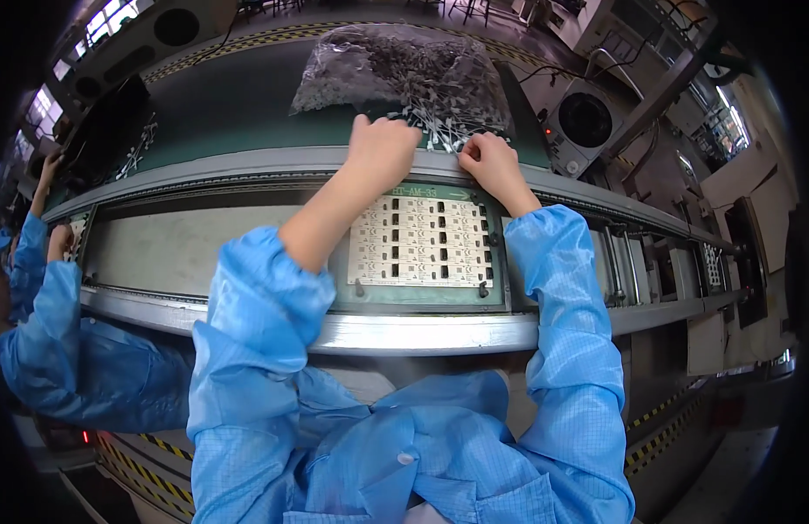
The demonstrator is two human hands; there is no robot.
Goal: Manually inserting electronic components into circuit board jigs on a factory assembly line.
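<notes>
Both my hands reach over the far rail of the conveyor, beside a pile of small parts with white heads and thin leads (439,118). The pile spills from a clear plastic bag (335,74). My left hand (385,150) is closed at the pile's near left, its fingertips hidden. My right hand (495,168) has its thumb and forefinger curled together at the pile's near right; whatever they pinch is too small to make out. Below my hands, a white panel of circuit boards with black components (419,243) sits in a green carrier (422,297) on the conveyor.
Metal rails (422,334) run along the conveyor. Beyond it lies a green work surface (238,118) with a few loose parts (142,144) at the left. A co-worker in a blue sleeve (51,297) works there. A round black fan or speaker (584,120) stands at the right.
</notes>
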